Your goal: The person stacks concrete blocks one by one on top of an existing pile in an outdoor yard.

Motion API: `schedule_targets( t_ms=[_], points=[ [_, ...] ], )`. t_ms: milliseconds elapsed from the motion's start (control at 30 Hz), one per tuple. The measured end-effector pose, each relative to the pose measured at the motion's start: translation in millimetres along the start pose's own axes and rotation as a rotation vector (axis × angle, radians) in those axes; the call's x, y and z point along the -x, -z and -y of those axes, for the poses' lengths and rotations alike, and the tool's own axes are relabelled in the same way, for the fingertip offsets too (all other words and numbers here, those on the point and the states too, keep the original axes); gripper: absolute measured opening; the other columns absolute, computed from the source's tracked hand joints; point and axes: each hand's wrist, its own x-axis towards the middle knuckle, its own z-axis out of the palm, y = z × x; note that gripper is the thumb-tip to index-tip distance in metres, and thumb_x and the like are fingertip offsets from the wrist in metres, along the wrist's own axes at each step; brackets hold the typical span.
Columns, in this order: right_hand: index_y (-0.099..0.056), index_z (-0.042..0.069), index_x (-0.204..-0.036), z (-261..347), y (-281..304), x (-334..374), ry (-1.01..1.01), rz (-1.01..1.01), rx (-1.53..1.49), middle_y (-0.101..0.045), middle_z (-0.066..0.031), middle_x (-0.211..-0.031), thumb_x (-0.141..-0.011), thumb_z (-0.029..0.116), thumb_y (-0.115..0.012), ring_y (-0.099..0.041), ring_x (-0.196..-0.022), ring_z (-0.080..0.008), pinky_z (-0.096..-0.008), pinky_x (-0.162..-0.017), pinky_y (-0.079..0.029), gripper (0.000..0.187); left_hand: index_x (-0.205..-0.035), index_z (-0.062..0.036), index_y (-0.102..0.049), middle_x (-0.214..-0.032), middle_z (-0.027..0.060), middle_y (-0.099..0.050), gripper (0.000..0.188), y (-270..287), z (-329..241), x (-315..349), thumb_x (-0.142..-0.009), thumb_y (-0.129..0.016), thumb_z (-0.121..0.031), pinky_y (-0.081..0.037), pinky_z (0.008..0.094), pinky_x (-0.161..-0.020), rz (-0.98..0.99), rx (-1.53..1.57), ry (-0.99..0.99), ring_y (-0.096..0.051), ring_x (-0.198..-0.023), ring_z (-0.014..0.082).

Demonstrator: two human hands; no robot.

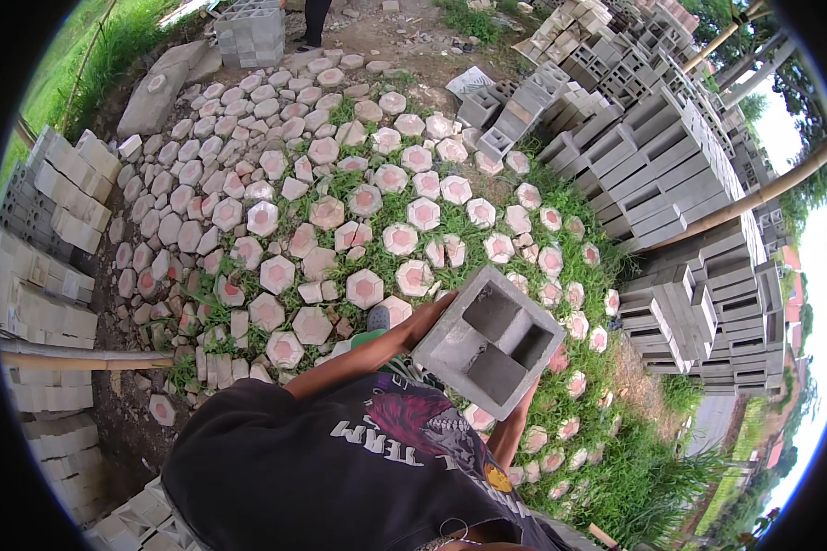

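Observation:
A grey hollow concrete block is held up in front of my body, tilted, its open cavities facing up. My left hand grips its left side, the fingers mostly hidden against the block. On the opposite, lower right side my right hand has hold of it, largely covered by the block. Both arms reach forward from a dark printed T-shirt. Below the block lies a path of hexagonal pavers with reddish centres and grass between them. Part of my shoe shows on the pavers.
Tall stacks of grey blocks line the right, with a smaller stack nearer. Pale blocks are piled on the left, beside a bamboo pole. Several loose blocks lie ahead. A person's leg stands near a far block stack.

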Motion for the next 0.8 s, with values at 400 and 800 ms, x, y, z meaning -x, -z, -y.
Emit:
schedule_targets(
  t_ms=[400,800],
  points=[
    [-0.039,0.007,-0.139,34,-59,-237,-0.2,-0.024,0.131,-0.053,-0.0129,-0.126,-0.094,0.064,-0.032,-0.055,-0.109,-0.024,-0.0359,-0.09,-0.049,0.074,-0.128,-0.0034,-0.055,-0.116,0.0094,-0.061,0.065,26,-164,-122,-0.094,-0.04,-0.057,-0.045,0.0339,-0.085,-0.194,0.1,-0.045,-0.057,-0.098,0.0189],
    [-0.034,0.008,-0.145,150,-194,-525,-0.368,0.37,0.139,-0.046,-0.0119,-0.137,-0.096,0.06,-0.031,-0.05,-0.118,-0.0235,-0.037,-0.101,-0.041,0.071,-0.133,-0.0035,-0.05,-0.119,0.0105,-0.059,0.069,49,-273,-310,-0.092,-0.042,-0.059,-0.045,0.0333,-0.085,-0.337,0.366,-0.341,-0.056,-0.101,0.02]
  ],
)
